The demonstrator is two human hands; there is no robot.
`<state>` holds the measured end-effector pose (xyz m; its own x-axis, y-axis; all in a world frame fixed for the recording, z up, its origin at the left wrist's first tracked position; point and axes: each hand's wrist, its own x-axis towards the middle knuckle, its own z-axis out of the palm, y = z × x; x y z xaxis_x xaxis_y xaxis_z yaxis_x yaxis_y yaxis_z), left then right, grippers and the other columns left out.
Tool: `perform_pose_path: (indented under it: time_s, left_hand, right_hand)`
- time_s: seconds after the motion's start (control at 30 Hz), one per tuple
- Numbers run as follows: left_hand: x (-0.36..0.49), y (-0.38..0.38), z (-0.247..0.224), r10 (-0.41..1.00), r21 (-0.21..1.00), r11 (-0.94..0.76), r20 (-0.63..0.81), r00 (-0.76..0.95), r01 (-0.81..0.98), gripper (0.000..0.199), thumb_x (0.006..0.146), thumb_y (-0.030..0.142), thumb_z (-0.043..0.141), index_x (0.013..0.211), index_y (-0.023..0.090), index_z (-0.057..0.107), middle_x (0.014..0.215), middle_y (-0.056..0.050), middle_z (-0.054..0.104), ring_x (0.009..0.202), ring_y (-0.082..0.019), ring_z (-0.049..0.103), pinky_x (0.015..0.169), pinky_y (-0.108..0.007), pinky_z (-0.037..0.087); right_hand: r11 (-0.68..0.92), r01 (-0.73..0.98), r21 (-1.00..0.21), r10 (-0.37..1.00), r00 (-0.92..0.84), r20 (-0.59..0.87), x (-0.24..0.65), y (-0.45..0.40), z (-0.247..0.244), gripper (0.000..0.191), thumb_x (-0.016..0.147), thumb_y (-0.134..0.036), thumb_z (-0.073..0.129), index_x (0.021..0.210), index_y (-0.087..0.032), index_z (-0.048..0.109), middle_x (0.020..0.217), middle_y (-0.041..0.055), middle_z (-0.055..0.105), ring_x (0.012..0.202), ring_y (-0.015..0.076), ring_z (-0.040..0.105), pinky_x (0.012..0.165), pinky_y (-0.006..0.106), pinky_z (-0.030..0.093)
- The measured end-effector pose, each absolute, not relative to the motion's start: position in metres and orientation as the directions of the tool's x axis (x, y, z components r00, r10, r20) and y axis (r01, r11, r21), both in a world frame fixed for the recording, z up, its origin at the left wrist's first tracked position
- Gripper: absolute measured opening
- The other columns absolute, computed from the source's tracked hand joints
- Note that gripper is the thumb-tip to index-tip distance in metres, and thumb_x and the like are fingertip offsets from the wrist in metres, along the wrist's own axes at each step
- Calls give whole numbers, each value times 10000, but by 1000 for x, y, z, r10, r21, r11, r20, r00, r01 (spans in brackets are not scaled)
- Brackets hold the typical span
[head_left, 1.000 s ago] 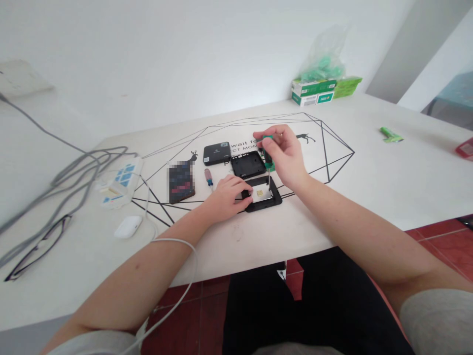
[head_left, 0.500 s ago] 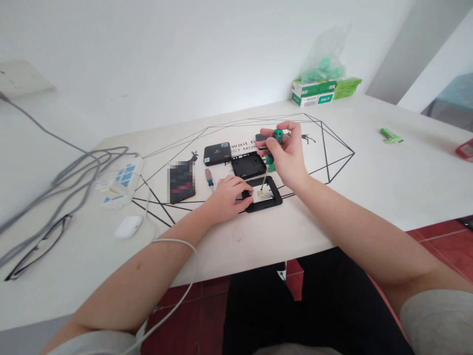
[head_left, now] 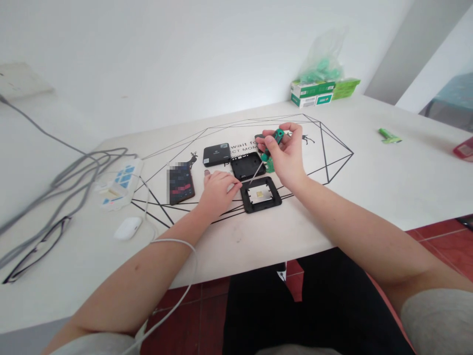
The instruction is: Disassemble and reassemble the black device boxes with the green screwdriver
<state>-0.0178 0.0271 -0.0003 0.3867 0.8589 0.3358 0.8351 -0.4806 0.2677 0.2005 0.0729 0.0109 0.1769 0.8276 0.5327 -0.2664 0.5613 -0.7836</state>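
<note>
Black frame (head_left: 263, 208): lying flat on the smooth white table (head_left: 240, 259), just in front of an open black shell (head_left: 248, 166); showing a square shape with round corners and a wide, dull rim; circling a shiny, flat metal plate (head_left: 266, 196) with a small gold patch (head_left: 260, 194) near its middle.

Right hand (head_left: 290, 153): holding a green and black screwdriver (head_left: 278, 135) with bent fingers closing around the fat handle; tilting the thin, straight metal rod down and toward the left; pointing the tip at the upper left part of the frame; cannot tell from here if touching.

Left hand (head_left: 218, 190): resting low beside the frame; keeping thumb and first finger narrow, with tips nearly meeting at the upper left corner; cannot tell if pinching anything small; partly hiding another screwdriver, with only the round, pinkish handle end (head_left: 207, 172) peeking out.

Behind the left hand: lying flat, a smooth black box (head_left: 216, 154) with round corners and little stickers; sitting just beside it, the open shell, looking hollow like a shallow tray; peeking out near the right hand, a green board (head_left: 270, 166).

Farther left: lying flat, a dark phone (head_left: 183, 182) with a partly blurred screen; sitting nearer the table's front edge, a glossy white case (head_left: 128, 228) with round sides; curling near the wall, soft-looking grey cords (head_left: 76, 170); resting on the table, thin-rimmed glasses (head_left: 43, 238).

At the back right: stacking up, stiff green and white boxes (head_left: 312, 89); bunching on top, a crinkly, see-through bag (head_left: 325, 56).
</note>
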Motion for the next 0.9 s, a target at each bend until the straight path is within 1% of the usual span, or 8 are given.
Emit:
perform_pose_path:
  time_s: [0.1, 0.2, 0.33, 0.4, 0.53, 0.63, 0.73, 0.9]
  left_hand:
    - [-23, 35, 0, 928, 275, -300, 307, 212, 913, 128, 992, 289, 653, 955, 246, 769, 1128, -71, 776, 1198, -324, 610, 1036, -518, 378]
    - [-27, 41, -1, 954, 251, -187, 277, 115, 950, 156, 989, 287, 656, 1023, 271, 807, 1189, -77, 749, 1239, -343, 582, 1023, -530, 385]
    - [-28, 44, -4, 968, 206, -148, 233, 99, 967, 237, 1008, 321, 617, 1112, 306, 829, 1201, -90, 724, 1223, -353, 564, 992, -535, 396]
    - [-28, 44, -5, 972, 189, -147, 210, 107, 971, 278, 1007, 320, 601, 1186, 302, 813, 1224, -98, 723, 1231, -364, 556, 993, -548, 399]
    - [-27, 42, -4, 973, 183, -146, 204, 107, 972, 381, 988, 239, 556, 1319, 289, 737, 1247, -105, 742, 1239, -369, 564, 994, -555, 405]
    - [-27, 41, -4, 966, 191, -139, 242, 91, 972, 422, 992, 170, 472, 1323, 283, 707, 1254, -108, 748, 1229, -362, 580, 979, -544, 407]
    - [-26, 39, -4, 962, 202, -132, 264, 76, 971, 450, 973, 109, 435, 1298, 274, 698, 1231, -110, 752, 1213, -357, 593, 962, -542, 406]
    - [-24, 37, -7, 958, 222, -175, 262, 114, 959, 364, 965, 152, 499, 1243, 260, 708, 1230, -119, 732, 1224, -374, 582, 987, -566, 421]
  right_hand:
    - [566, -165, -808, 822, 191, 536, 217, 89, 9, 583, 888, -677, 723, 1281, -403, 392, 1246, 27, 662, 968, 192, 758, 928, 433, 669]
    - [523, 23, -852, 822, 249, 512, 233, 101, 7, 513, 922, -653, 665, 1274, -353, 444, 1175, 49, 679, 894, 220, 754, 841, 450, 669]
    - [342, 488, -803, 804, 290, 519, 251, 107, 8, 251, 966, -409, 597, 1164, -258, 573, 989, 53, 697, 932, 254, 724, 975, 492, 591]
    - [231, 630, -741, 827, 275, 491, 259, 111, 8, 222, 958, -330, 573, 1154, -229, 602, 983, 79, 713, 958, 279, 702, 998, 499, 556]
    - [23, 738, -674, 887, 296, 354, 276, 122, 7, 267, 943, -255, 554, 1192, -187, 625, 1056, 150, 732, 1031, 324, 674, 982, 492, 540]
    - [-114, 802, -586, 906, 326, 269, 290, 129, 5, 331, 927, -182, 553, 1245, -147, 637, 1242, 213, 705, 1120, 327, 669, 1000, 474, 541]
    - [-255, 847, -467, 932, 344, 116, 302, 131, 4, 417, 918, -159, 584, 1330, -111, 629, 1355, 251, 659, 1165, 341, 683, 976, 463, 562]
    - [-318, 873, -369, 937, 350, 20, 305, 129, 6, 391, 925, -198, 625, 1303, -118, 683, 1314, 261, 687, 1197, 381, 684, 987, 518, 553]
